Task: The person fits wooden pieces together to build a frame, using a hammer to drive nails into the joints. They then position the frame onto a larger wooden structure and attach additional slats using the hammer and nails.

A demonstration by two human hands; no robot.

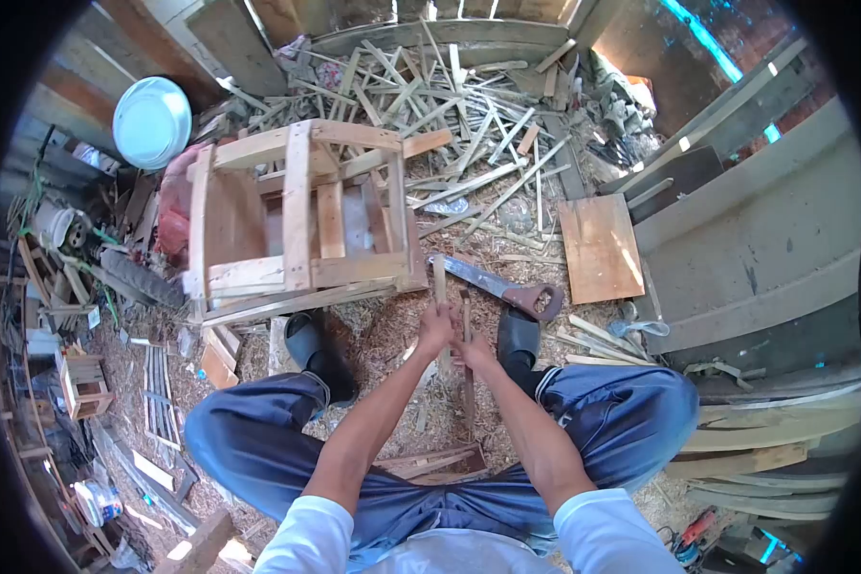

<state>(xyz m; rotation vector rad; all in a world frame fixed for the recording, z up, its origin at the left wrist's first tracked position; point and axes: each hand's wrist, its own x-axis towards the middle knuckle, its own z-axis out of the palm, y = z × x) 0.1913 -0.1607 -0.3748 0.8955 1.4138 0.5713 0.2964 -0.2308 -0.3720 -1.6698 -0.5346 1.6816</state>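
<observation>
Between my knees, my left hand [435, 327] is closed around a pale wooden strip [440, 285], which points up and away from me. Close beside it, my right hand [474, 352] grips a narrow, dark brown stick-like piece [468, 407]; its exact kind is too small to tell. The two hands nearly touch. Just beyond them a handsaw [488, 279] lies on the ground, its brown handle toward my right foot. A wooden frame [298, 206], built of pale boards, rests to the front left of my hands.
Many loose wood strips [488, 143] are heaped against the back wall. A square board [601, 249] lies at the right, near leaning planks [746, 277]. A light blue basin [152, 122] stands back left. Wood shavings cover the floor around my sandals [518, 337].
</observation>
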